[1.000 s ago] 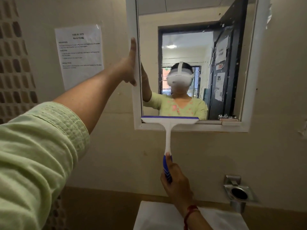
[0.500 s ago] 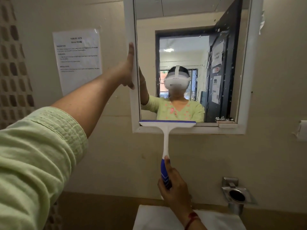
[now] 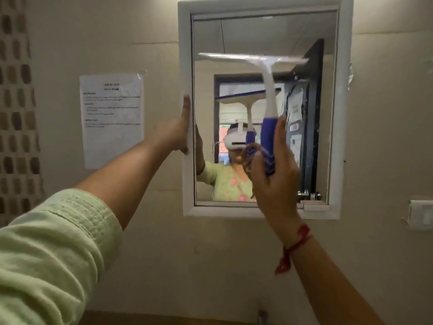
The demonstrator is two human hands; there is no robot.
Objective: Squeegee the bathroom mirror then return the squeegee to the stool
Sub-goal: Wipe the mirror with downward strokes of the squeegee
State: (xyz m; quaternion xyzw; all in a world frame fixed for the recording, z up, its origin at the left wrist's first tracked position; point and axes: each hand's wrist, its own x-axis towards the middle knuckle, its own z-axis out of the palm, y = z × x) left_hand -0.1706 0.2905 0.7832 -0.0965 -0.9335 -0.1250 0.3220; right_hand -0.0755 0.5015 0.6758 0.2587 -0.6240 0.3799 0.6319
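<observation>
Head view: both arms raised to the mirror [image 3: 262, 38].
Left hand [image 3: 174, 134]: flat, fingers extended along the mirror's left frame edge.
Right hand [image 3: 273, 174]: closed around the squeegee [image 3: 267, 95] handle, blade high, near the mirror's top edge.

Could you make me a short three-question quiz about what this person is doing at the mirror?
1. True or false: the right hand holds the squeegee by its blue grip.
2. Where is the left hand?
A. On the paper notice
B. Against the left side of the mirror frame
C. On the squeegee blade
3. Fill in: the squeegee blade is in front of the ___ part of the mirror.

Key: 1 true; 2 B; 3 upper.
</observation>
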